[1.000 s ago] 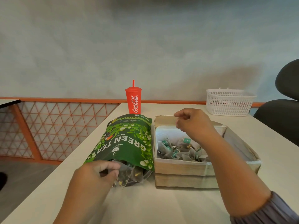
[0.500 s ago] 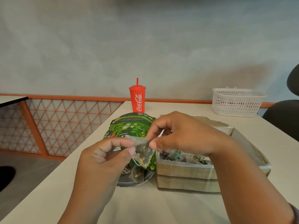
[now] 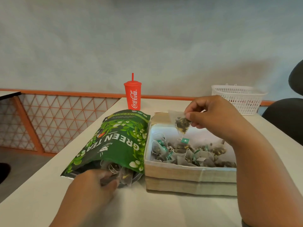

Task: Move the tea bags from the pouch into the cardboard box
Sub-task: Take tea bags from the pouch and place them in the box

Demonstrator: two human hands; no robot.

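A: From the head camera, where is the tea bag?

B: The right hand pinches one pyramid tea bag between thumb and curled fingers, above the far left part of the cardboard box. The bag hangs with its narrow tip pointing down. Its string drops to a small green tag dangling inside the box.

A: And the box itself?

B: It sits open on the counter, near wall towards the person. A loose heap of tea bags covers its floor.

A: The pouch?

B: The green tea pouch lies flat just left of the box, its right edge touching it. Its long axis runs away from the person, leaning slightly right. The open mouth points back at the person, so the lettering reads upside down. A few more bags spill from that mouth.

A: What about the left hand?

B: The left hand is at the mouth, fingers curled among those bags. It is blurred, so I cannot tell whether it grips one.

A: Anything behind?

B: A red Coca-Cola cup with a straw stands beyond the pouch. A white plastic basket sits at the far right, with a dark chair beside the counter.
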